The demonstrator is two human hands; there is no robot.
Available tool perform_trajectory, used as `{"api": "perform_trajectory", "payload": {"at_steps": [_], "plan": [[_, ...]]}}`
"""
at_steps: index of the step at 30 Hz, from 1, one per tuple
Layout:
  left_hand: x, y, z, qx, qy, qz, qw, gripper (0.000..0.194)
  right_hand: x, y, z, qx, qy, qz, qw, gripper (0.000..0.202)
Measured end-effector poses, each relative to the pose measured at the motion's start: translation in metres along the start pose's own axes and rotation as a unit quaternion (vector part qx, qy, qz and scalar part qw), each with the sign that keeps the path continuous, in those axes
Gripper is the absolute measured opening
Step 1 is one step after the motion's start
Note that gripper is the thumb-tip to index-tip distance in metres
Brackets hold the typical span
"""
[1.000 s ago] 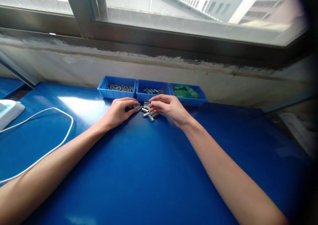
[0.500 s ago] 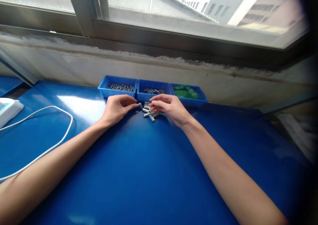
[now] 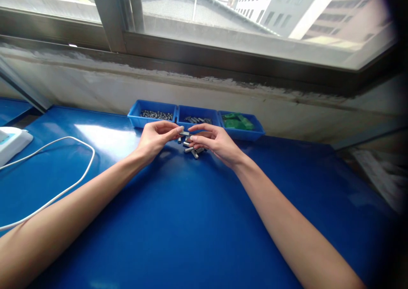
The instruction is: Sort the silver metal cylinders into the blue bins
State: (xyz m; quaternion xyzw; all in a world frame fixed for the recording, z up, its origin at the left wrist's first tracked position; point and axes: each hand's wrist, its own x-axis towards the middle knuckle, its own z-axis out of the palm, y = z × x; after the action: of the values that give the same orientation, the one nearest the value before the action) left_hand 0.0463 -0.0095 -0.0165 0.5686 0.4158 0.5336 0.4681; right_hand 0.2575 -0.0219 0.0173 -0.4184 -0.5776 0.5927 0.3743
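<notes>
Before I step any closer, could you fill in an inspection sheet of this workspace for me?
Surface: glossy blue tabletop.
Parts: loose pile of metal pieces on the tabletop; three blue bins behind hold small metal bits, longer metal parts and green items.
Clutter: white device at the left edge, partly out of view.
Hands: left hand pinches one metal piece; right hand is at the pile, its grip unclear.
Cables: white cable, curving over the tabletop towards the left forearm; contact unclear.
Surroundings: wall behind the bins, window above.
</notes>
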Motion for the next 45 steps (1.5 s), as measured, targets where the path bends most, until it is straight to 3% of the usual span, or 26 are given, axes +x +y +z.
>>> {"api": "perform_trajectory", "payload": {"at_steps": [5, 10, 15, 19, 22, 29, 38, 45], "plan": [[-0.005, 0.008, 0.004, -0.001, -0.017, 0.004, 1.000, 0.050, 0.002, 0.007, 0.002, 0.040, -0.006, -0.006, 0.999, 0.033], [-0.009, 0.010, 0.004, 0.095, -0.021, 0.064, 0.993, 0.039, 0.005, 0.006, 0.000, 0.029, 0.060, -0.023, 0.998, 0.034], [-0.009, -0.001, -0.004, 0.333, -0.035, 0.201, 0.921, 0.026, 0.010, 0.006, -0.010, 0.010, 0.171, -0.071, 0.983, 0.027], [-0.008, -0.008, -0.009, 0.427, -0.089, 0.230, 0.870, 0.025, 0.016, 0.010, -0.017, 0.006, 0.249, -0.079, 0.965, 0.020], [-0.008, -0.009, -0.010, 0.444, -0.106, 0.232, 0.859, 0.024, 0.017, 0.009, -0.017, 0.024, 0.254, -0.067, 0.965, 0.018], [-0.008, -0.006, -0.011, 0.396, -0.108, 0.195, 0.891, 0.020, 0.011, 0.000, -0.010, 0.010, 0.222, -0.057, 0.973, 0.016], [-0.004, -0.002, -0.004, 0.158, -0.035, 0.039, 0.986, 0.031, 0.007, -0.002, -0.002, 0.006, 0.164, -0.034, 0.986, 0.014], [0.001, -0.002, 0.003, 0.073, -0.042, 0.021, 0.996, 0.038, 0.004, -0.001, 0.004, -0.042, 0.087, -0.015, 0.995, 0.018]]}}
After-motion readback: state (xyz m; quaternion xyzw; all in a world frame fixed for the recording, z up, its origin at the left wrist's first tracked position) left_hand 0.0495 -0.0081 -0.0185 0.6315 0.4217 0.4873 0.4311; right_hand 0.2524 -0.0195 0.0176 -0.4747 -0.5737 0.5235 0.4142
